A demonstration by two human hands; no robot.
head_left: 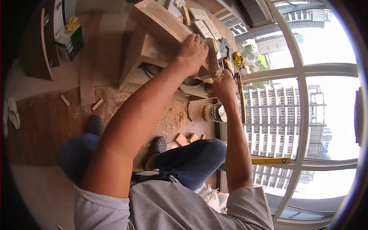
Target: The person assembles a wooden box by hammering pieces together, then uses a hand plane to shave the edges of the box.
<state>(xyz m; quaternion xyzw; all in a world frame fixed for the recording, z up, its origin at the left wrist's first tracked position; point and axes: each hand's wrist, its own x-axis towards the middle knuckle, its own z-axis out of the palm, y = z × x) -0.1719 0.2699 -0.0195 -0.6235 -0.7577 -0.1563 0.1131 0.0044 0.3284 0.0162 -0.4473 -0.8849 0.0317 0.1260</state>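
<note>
My left hand [193, 53] is closed over the end of a long wooden board [163, 21] with a moulded edge, which rests on a wooden workpiece [155, 48]. Just to its right, my right hand [225, 85] is curled shut near the board's end. What sits in its grip is hidden by the hand. Curled wood shavings [219, 74] gather at its fingers. Right beside those fingers lies an orange-and-black tape measure [228, 64], and a blue-grey square-shaped tool [223, 46] is a little farther off.
White socket plates [202, 29] and a yellow cloth [238, 58] lie at the back, near the window. A labelled tub [215, 113] stands below my right hand. Shavings [174, 117] and wood offcuts [182, 139] litter the floor. A yellow level [270, 161] juts out at right.
</note>
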